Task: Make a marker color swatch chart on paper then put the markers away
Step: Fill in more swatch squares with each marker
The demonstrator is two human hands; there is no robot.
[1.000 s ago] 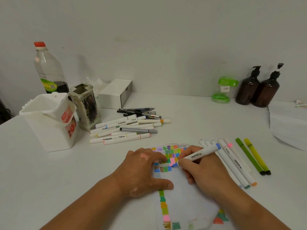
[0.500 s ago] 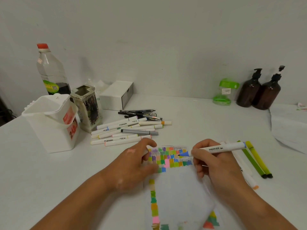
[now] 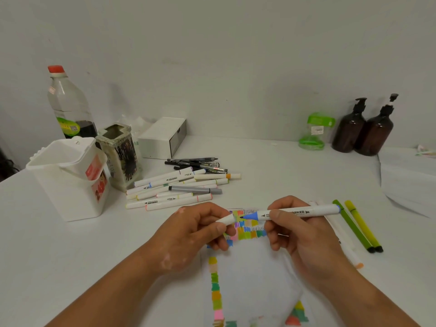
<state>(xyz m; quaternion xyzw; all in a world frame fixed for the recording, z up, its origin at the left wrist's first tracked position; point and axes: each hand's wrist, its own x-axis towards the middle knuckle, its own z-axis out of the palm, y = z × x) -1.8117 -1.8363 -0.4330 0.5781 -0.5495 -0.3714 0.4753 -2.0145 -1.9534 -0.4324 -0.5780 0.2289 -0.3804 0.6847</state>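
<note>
- Right hand (image 3: 302,237) clamped round the barrel of a white marker (image 3: 302,212), held level above the paper, blue nib pointing toward the left hand.
- Left hand (image 3: 195,234) pinching the white cap (image 3: 227,219) between thumb and fingertips, right at the nib; touching it or not, hard to tell.
- Hands close together, linked only through marker and cap.
- Beneath both hands: paper (image 3: 252,279) flat on the bench (image 3: 70,256), colour swatches (image 3: 247,234) in rows along its far edge and in a column down the left hand's side.
- Just outside the right hand: spare markers (image 3: 351,254), partly hidden by the wrist, then two green felt pens (image 3: 353,226) side by side.
- Beyond the left hand: marker pile (image 3: 174,190), black pens (image 3: 198,164) behind it.
- Farther out on the left hand's side: white tub (image 3: 68,185), pen holder (image 3: 120,154), red-capped bottle (image 3: 68,107), white box (image 3: 162,135).
- Far beyond the right hand, by the wall: green jar (image 3: 315,131), two brown pump bottles (image 3: 363,131).
</note>
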